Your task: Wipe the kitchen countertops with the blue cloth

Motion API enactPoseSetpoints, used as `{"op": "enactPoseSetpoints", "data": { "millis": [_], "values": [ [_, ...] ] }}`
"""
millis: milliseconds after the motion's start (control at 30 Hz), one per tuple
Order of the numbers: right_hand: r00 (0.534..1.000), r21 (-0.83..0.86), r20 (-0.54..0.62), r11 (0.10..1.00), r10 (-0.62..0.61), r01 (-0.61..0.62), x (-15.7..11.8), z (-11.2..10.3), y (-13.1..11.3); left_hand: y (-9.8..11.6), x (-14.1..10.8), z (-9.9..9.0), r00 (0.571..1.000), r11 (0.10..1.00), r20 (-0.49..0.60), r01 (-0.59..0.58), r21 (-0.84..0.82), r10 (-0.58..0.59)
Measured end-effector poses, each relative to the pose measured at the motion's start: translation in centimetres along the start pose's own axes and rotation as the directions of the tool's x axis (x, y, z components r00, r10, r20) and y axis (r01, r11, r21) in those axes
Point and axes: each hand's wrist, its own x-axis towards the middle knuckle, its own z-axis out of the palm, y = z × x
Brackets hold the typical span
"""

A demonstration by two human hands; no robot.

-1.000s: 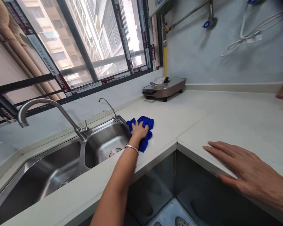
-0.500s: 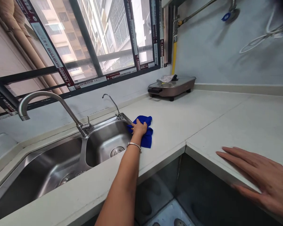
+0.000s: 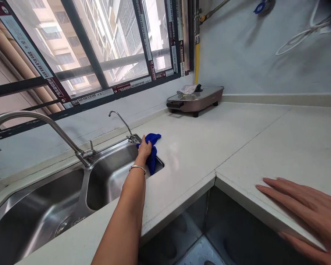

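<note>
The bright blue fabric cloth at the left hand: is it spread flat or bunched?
Bunched: the blue cloth gathers in folds at the bare left hand, not lying flat.

Cloth (image 3: 153, 140) solid dk blue — counter (image 3: 187, 147) off-wht, pan (image 3: 194, 104) brn w/ blk handle (image 3: 174, 105), pipe (image 3: 196, 64) yel.

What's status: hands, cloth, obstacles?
Left hand gripping bunched blue cloth at rim of stainless-steel double sink. Right hand open at front edge of off-white countertop. Slim curved metal tap just beyond cloth, possible obstacle.
</note>
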Motion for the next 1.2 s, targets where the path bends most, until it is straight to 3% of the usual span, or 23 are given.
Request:
{"op": "enactPoseSetpoints", "data": {
  "millis": [167, 333, 533, 733, 900, 1100, 1200],
  "values": [
    [0.997, -0.068, 0.029, 0.995, -0.071, 0.073, 0.1, -0.2, -0.2, -1.1, 0.7, -0.1, 1.0, 0.997, 0.011, -0.008, -0.071, 0.009],
    [0.984, -0.158, -0.048, 0.974, -0.173, 0.163, 0.2, 0.1, 0.1, -1.2, -0.9, -0.2, 1.0, 0.995, 0.019, 0.006, -0.097, -0.004],
    [0.968, -0.173, -0.098, 0.962, -0.229, 0.21, 0.5, 1.2, 1.2, 0.8, -5.5, 0.0, 0.999, 0.999, 0.037, 0.003, -0.042, -0.001],
    [0.989, -0.1, 0.007, 0.984, -0.148, 0.148, 0.9, 1.5, 1.9, 1.9, -11.8, 0.0, 0.983, 0.984, 0.098, -0.163, 0.068, 0.156],
    [0.984, -0.098, 0.171, 0.993, -0.048, 0.065, 1.3, 0.9, 1.4, 1.3, -16.6, -1.8, 0.92, 0.915, 0.145, -0.382, 0.134, 0.363],
    [0.98, -0.08, 0.198, 0.996, -0.024, 0.041, 1.9, 1.1, 1.3, 0.1, -22.4, -3.3, 0.772, 0.752, 0.172, -0.636, 0.176, 0.612],
    [0.977, -0.07, 0.213, 0.997, -0.014, 0.03, 2.3, 1.1, 1.3, -0.6, -25.2, -3.6, 0.746, 0.719, 0.124, -0.664, 0.202, 0.654]
  ]
}}
